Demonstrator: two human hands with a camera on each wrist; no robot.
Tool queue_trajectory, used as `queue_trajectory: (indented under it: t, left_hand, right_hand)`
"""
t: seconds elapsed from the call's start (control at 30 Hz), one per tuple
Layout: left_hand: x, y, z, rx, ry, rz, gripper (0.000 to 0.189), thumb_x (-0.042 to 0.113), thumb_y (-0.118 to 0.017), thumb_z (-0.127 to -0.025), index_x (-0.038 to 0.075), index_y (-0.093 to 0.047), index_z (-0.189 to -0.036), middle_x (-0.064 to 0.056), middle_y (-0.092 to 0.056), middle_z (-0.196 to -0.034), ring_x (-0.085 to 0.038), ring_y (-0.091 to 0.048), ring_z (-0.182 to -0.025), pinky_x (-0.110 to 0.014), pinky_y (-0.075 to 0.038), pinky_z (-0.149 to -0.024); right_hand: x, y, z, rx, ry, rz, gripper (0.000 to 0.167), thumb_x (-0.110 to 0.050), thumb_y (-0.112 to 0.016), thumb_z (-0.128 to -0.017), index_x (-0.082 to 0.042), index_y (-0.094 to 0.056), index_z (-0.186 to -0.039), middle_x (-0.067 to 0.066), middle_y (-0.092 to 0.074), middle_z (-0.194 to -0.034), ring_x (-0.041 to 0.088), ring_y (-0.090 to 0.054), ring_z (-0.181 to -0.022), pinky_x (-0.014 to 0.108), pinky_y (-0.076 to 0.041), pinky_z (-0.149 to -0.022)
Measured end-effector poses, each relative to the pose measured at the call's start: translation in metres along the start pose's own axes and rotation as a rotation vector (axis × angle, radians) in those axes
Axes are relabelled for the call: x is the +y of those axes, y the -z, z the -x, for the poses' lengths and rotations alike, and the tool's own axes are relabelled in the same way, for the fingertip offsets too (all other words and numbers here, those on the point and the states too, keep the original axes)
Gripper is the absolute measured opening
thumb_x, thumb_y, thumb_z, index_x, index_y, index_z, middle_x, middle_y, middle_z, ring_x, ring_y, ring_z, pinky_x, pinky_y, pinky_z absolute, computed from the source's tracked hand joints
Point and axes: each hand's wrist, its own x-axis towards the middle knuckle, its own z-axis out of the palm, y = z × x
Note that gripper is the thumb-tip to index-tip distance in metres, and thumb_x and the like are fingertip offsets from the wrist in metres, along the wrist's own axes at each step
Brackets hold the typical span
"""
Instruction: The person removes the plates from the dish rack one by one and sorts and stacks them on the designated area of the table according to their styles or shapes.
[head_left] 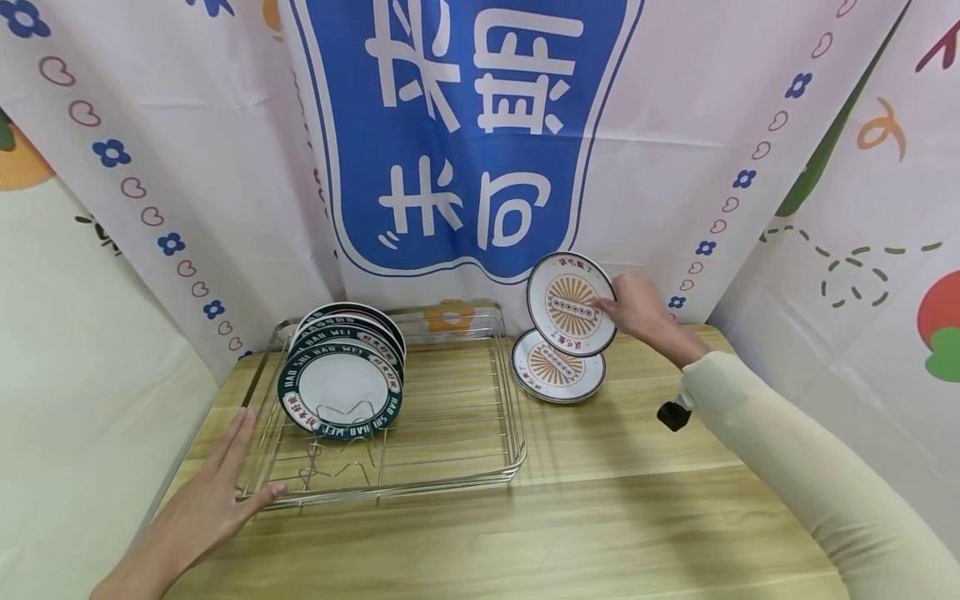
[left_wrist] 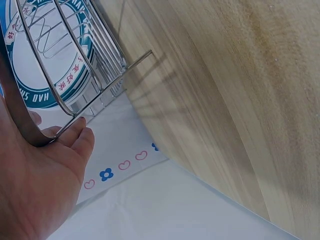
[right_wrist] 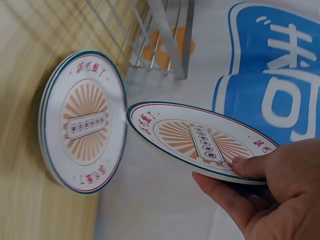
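Note:
My right hand point(head_left: 636, 308) pinches a white plate point(right_wrist: 170, 132) with an orange sunburst, thumb on its face and fingers behind. That plate is tilted up, its lower edge overlapping a short stack of matching plates point(head_left: 558, 371) on the table, right of a metal wire dish rack point(head_left: 450, 482). Several green-rimmed plates point(head_left: 341, 392) lean one behind another in the rack's left part. At the rack's front left corner rests my left hand point(head_left: 202, 508), fingers straight along the side and thumb over the front rim. The left wrist view shows the palm point(left_wrist: 45, 175) against the frame.
The wooden table point(head_left: 525, 542) reaches forward from the rack. A patterned curtain point(head_left: 675, 108) with a blue panel hangs close behind the rack and plates. Pale cloth point(head_left: 75, 375) borders the left side. Thin wire dividers point(head_left: 352, 467) stand up inside the rack.

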Motion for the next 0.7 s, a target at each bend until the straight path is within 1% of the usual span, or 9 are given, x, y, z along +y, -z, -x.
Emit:
queue_trajectory:
  t: [0.1,0.17,0.3,0.33,0.4,0.53,0.6,0.7]
  left_hand:
    - [0.000,0.000,0.000,0.004,-0.003,-0.002,0.114,0.045,-0.073,-0.098,0.018,0.010,-0.171,-0.015,0.010,-0.177,-0.072,-0.053,-0.114,-0.045,-0.054,-0.050]
    - [-0.001,0.000,0.000,0.007,-0.006,-0.003,0.114,0.044,-0.073,-0.098,0.017,0.010,-0.171,-0.015,0.010,-0.177,-0.072,-0.051,-0.117,-0.043,-0.053,-0.049]
    - [-0.001,0.000,0.001,0.011,-0.011,0.000,0.114,0.044,-0.074,-0.097,0.017,0.009,-0.171,-0.014,0.010,-0.177,-0.072,-0.046,-0.124,-0.041,-0.053,-0.049]
    - [-0.001,0.000,0.001,0.011,-0.010,0.001,0.114,0.044,-0.074,-0.097,0.017,0.009,-0.171,-0.014,0.010,-0.177,-0.072,-0.046,-0.123,-0.041,-0.053,-0.049]
    - [-0.001,0.000,0.001,0.011,-0.011,0.003,0.114,0.045,-0.074,-0.097,0.017,0.009,-0.171,-0.015,0.010,-0.177,-0.072,-0.044,-0.125,-0.045,-0.055,-0.051]
    - [-0.002,0.000,0.001,0.014,-0.014,-0.001,0.114,0.046,-0.073,-0.098,0.017,0.010,-0.171,-0.017,0.008,-0.177,-0.072,-0.046,-0.123,-0.051,-0.058,-0.055]
    - [-0.002,0.000,0.001,0.017,-0.017,-0.003,0.114,0.046,-0.073,-0.098,0.017,0.010,-0.171,-0.018,0.007,-0.177,-0.072,-0.047,-0.123,-0.053,-0.058,-0.056]
    - [-0.001,0.000,0.000,0.018,-0.015,-0.006,0.114,0.046,-0.073,-0.098,0.017,0.010,-0.171,-0.018,0.006,-0.177,-0.070,-0.055,-0.114,-0.052,-0.058,-0.056]
  right_hand:
    - [0.015,-0.006,0.000,-0.025,-0.026,-0.006,0.024,-0.010,-0.070,-0.102,0.014,-0.071,-0.105,0.019,-0.073,-0.078,0.021,-0.062,-0.057,0.029,-0.051,-0.051]
    - [0.024,-0.010,-0.001,-0.037,-0.043,-0.005,0.025,-0.011,-0.072,-0.101,0.014,-0.071,-0.104,0.018,-0.072,-0.076,0.021,-0.062,-0.057,0.029,-0.051,-0.051]
    - [0.040,-0.020,0.000,-0.061,-0.080,-0.010,0.027,-0.014,-0.074,-0.099,0.012,-0.070,-0.095,0.015,-0.069,-0.071,0.021,-0.062,-0.056,0.029,-0.051,-0.050]
    - [0.044,-0.022,0.001,-0.071,-0.093,-0.018,0.027,-0.015,-0.075,-0.099,0.011,-0.069,-0.091,0.015,-0.068,-0.070,0.023,-0.064,-0.056,0.029,-0.052,-0.049]
    - [0.050,-0.026,0.002,-0.090,-0.114,-0.056,0.026,-0.013,-0.075,-0.098,0.010,-0.068,-0.091,0.016,-0.068,-0.071,0.025,-0.067,-0.058,0.029,-0.054,-0.050]
    - [0.060,-0.032,0.003,-0.125,-0.157,-0.130,0.025,-0.011,-0.075,-0.098,0.011,-0.066,-0.095,0.019,-0.069,-0.078,0.031,-0.072,-0.065,0.029,-0.059,-0.054]
    - [0.064,-0.034,0.004,-0.134,-0.174,-0.156,0.026,-0.012,-0.074,-0.098,0.012,-0.065,-0.099,0.020,-0.070,-0.081,0.030,-0.072,-0.066,0.030,-0.060,-0.056]
    - [0.070,-0.038,0.005,-0.149,-0.204,-0.211,0.030,-0.011,-0.074,-0.099,0.015,-0.063,-0.109,0.021,-0.071,-0.085,0.025,-0.070,-0.065,0.031,-0.061,-0.058]
